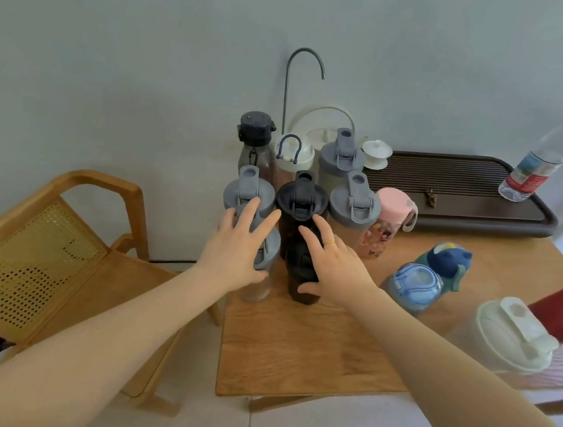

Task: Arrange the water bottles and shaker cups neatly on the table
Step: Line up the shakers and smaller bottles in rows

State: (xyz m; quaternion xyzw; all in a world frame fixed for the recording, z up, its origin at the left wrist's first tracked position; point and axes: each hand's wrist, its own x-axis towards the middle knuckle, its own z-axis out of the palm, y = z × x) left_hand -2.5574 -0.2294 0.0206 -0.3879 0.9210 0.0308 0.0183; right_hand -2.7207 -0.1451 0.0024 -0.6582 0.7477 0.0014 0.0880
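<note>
Shaker cups and bottles stand in rows at the far left corner of the wooden table [311,354]. My left hand [239,247] lies with spread fingers on a grey-lidded shaker [266,258] in the front row. Beside it, my right hand [335,266] rests against a dark bottle [302,284], thumb on its front, fingers stretched out. Behind them stand a grey-lidded shaker [248,189], a black-lidded shaker [302,198] and another grey-lidded one [355,203]. To the right are a pink bottle [389,220], two blue children's bottles [414,284] and a white shaker [512,335].
The back row holds a smoky bottle with a black cap [254,142], a cream bottle [292,159] and a grey-lidded shaker [342,157]. A dark tea tray [479,218] carries a clear water bottle [547,156]. A wooden chair [47,242] stands left of the table.
</note>
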